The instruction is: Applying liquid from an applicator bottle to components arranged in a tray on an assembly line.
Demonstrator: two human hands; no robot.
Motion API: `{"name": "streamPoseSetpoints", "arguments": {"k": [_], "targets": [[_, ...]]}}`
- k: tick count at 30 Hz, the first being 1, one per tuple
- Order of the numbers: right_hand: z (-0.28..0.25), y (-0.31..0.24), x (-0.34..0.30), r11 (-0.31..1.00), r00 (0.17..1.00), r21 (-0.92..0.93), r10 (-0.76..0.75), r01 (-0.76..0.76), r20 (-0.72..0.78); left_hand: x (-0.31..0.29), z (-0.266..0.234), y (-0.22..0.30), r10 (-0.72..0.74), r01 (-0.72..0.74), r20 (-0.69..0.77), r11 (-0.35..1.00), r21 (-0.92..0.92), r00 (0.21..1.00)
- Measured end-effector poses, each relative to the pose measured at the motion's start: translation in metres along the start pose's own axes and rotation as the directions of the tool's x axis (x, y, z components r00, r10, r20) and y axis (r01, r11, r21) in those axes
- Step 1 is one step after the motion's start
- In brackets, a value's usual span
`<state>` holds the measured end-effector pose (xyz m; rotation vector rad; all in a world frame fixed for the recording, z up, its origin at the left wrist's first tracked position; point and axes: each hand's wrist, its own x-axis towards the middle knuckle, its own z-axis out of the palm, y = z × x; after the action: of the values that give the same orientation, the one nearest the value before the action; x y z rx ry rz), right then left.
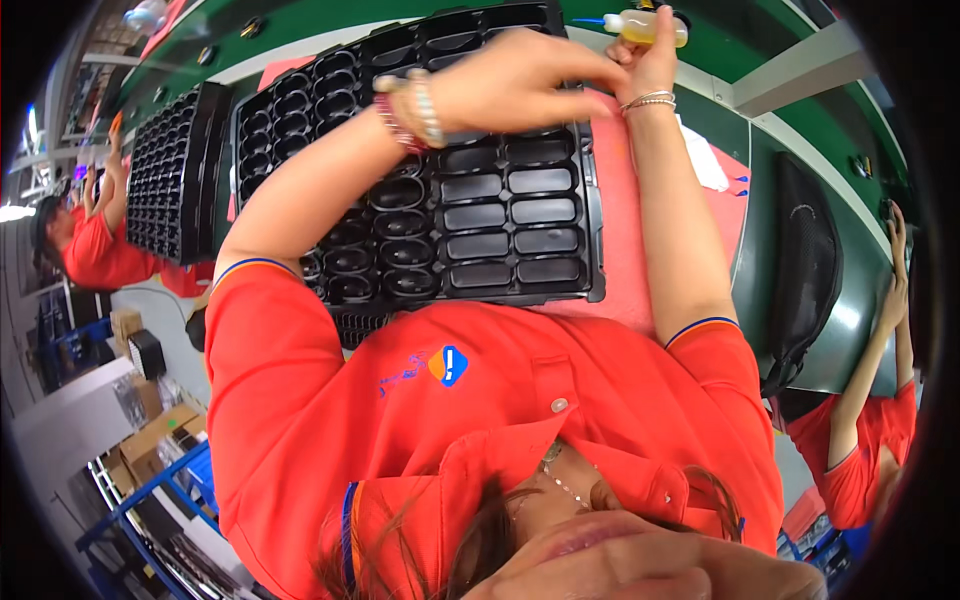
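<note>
My right hand (652,70) reaches to the far right side of the bench, its fingers closed round a small clear dropper bottle (648,28). Yellowish liquid shows inside, and a thin blue needle tip points left. My left hand (535,75) crosses over a black plastic tray (476,248), slightly blurred. Its thumb and fingers are apart, close to my right wrist, and I see nothing held between them. The tray has rows of oval and rectangular pockets; my left forearm hides part of it.
A pink mat (622,215) lies under the tray on the green bench. White sheets (703,160) with small blue tips rest to the right, then a black bag (803,265). Another pocketed tray (165,170) stands left. Co-workers in red sit at both sides; a metal bar (800,72) angles above.
</note>
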<state>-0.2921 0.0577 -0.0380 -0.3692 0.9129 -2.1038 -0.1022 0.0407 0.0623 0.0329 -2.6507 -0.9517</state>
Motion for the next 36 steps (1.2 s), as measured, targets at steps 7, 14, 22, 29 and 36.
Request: {"name": "streamPoseSetpoints", "arguments": {"k": [7, 14, 22, 29, 36], "targets": [[0.007, -0.002, -0.004, 0.999, 0.999, 0.006, -0.038, 0.038, -0.025, -0.109, -0.042, 0.000, -0.368, 0.406, -0.177, 0.865, 0.295, 0.913], [-0.003, 0.002, -0.002, 0.997, 1.000, 0.076, 0.013, -0.013, 0.003, -0.161, -0.016, -0.001, -0.385, 0.432, -0.202, 0.738, 0.518, 0.900], [0.010, -0.017, -0.008, 0.984, 0.993, 0.175, 0.061, -0.042, -0.102, -0.103, -0.027, -0.007, -0.701, 0.362, -0.411, 0.677, -0.641, 0.583], [0.030, -0.041, -0.027, 0.988, 0.991, 0.085, -0.121, 0.126, -0.054, -0.031, 0.005, -0.051, -0.686, 0.013, -0.194, 0.285, -0.958, 0.701], [0.042, -0.028, -0.039, 0.954, 0.956, -0.103, -0.288, 0.282, -0.057, -0.012, 0.035, -0.044, -0.610, 0.200, -0.291, 0.608, -0.768, 0.737]]}}
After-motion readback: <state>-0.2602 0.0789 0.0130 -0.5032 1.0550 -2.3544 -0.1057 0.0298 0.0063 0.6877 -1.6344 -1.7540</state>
